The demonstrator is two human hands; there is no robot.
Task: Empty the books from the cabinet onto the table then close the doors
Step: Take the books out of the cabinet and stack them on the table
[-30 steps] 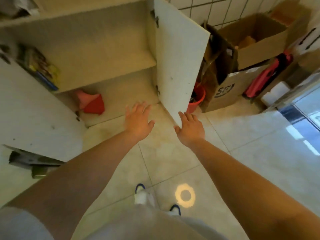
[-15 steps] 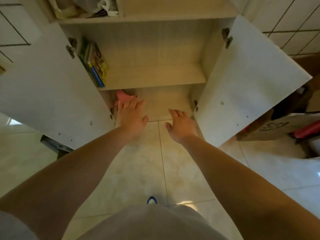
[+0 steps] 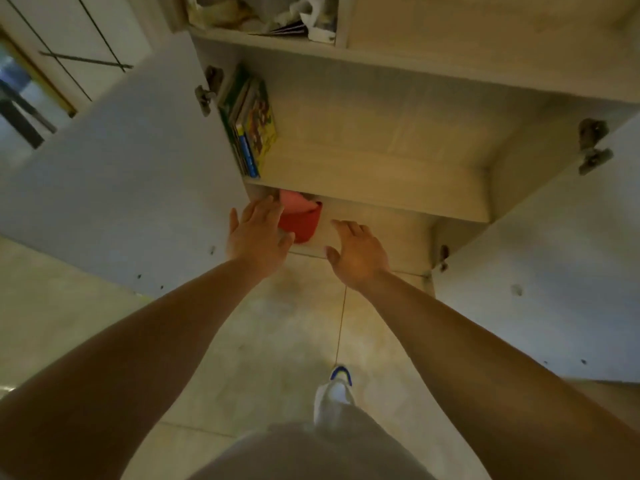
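Head view of a cabinet (image 3: 381,140) with both doors swung wide. The left hand (image 3: 258,233) and the right hand (image 3: 358,252) reach forward side by side, fingers extended and slightly spread, neither holding anything. The books (image 3: 251,128), a small upright stack with a yellow, illustrated cover facing outward, stand on the middle shelf (image 3: 363,194) above and just beyond the left hand, pressed against the cabinet's left wall. Directly past the left hand's fingertips, on the lower level, lies a red folded object (image 3: 301,220); whether it is a book cannot be told. The left door (image 3: 121,174) hangs outboard of the left hand, the right door (image 3: 554,271) well outboard of the right hand. Loose papers (image 3: 304,19) crowd the compartment above.

Step in hand, by judgement: the approach to the first grasp; nothing appears to be removed yet, and the doors remain open. The next move calls for raising both hands to the stack, closing 1 hand on each side so the thin volumes lift together, then turning to the surface, which is out of view.
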